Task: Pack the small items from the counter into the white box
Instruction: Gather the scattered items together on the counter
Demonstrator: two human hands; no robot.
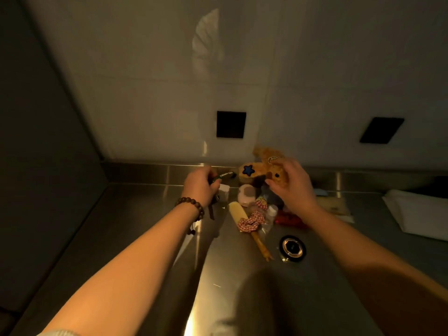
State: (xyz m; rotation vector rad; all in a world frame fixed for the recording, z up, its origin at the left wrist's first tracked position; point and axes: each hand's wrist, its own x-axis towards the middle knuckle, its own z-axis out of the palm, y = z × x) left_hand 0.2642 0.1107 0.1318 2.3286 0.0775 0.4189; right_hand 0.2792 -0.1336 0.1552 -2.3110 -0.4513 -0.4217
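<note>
1. Left hand [201, 187] grips a dark green pen-like stick [221, 177], long axis pointing right.
2. Right hand [292, 187], fingers loosely spread, touches the fuzzy tan plush toy [257, 169].
3. White box [419, 212] lies right of both hands on the steel worktop [242, 287]; right hand nearer.

arms: bare forearms | left wrist: brown wooden bead bracelet [191, 205], small dangling tassel
</note>
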